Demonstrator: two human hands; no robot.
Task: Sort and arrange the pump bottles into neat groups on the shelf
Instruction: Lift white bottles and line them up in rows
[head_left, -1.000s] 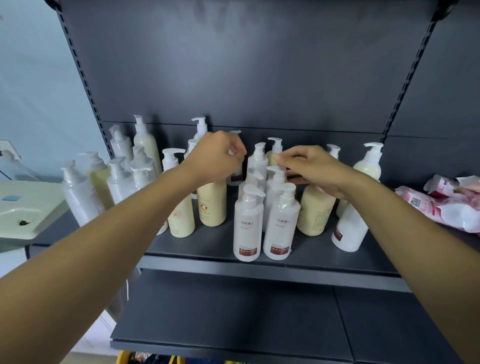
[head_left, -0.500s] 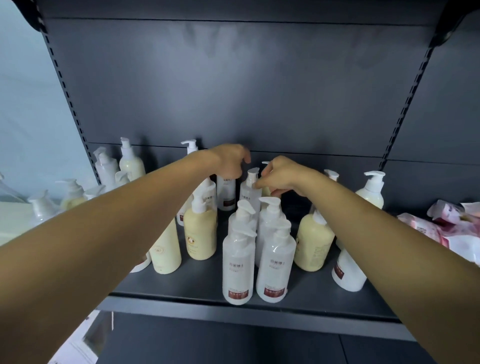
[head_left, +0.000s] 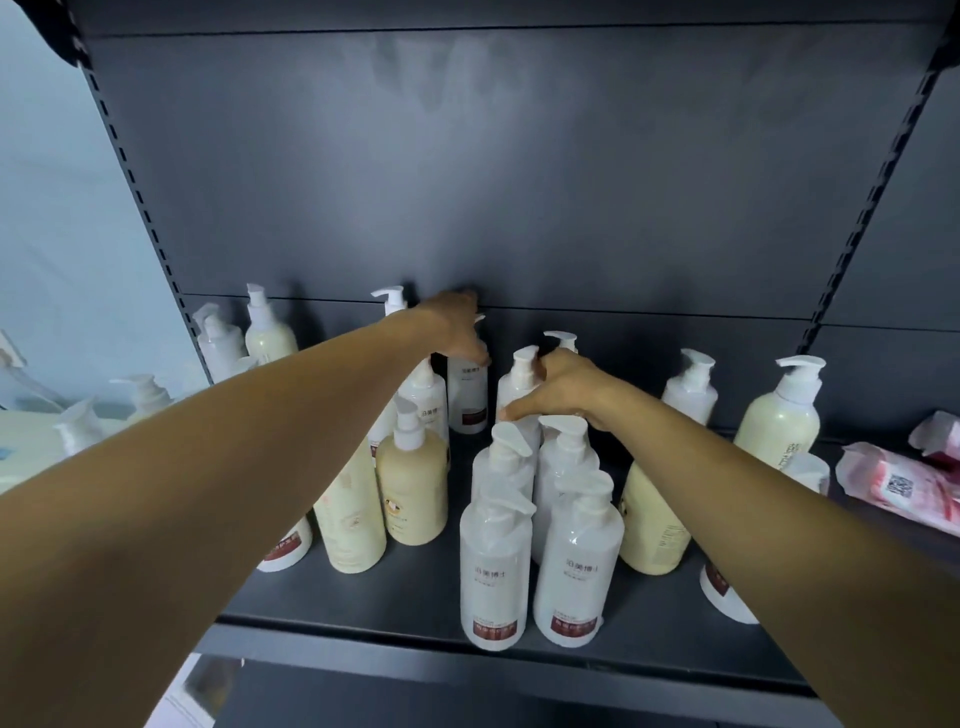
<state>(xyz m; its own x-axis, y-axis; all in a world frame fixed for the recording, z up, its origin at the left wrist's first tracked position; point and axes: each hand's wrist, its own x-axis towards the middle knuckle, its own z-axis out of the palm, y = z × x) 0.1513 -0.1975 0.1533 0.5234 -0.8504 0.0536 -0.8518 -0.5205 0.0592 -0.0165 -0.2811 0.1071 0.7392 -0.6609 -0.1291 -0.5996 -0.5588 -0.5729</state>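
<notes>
Left hand (head_left: 457, 327): fingers curled down over the pump top of a white bottle (head_left: 467, 395) at the shelf's (head_left: 363, 597) back.
Right hand (head_left: 561, 384): closed around the neck of another white bottle (head_left: 519, 384), behind 4 upright white bottles (head_left: 496, 566).
Far right: pink packets (head_left: 904, 483).

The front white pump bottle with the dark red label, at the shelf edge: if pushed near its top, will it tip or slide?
The front white pump bottle is tall and narrow with a small base, so a high push would probably tip it. It stands near the shelf edge, so it might fall off. Its neighbour bottle stands close beside it and could topple too.
</notes>
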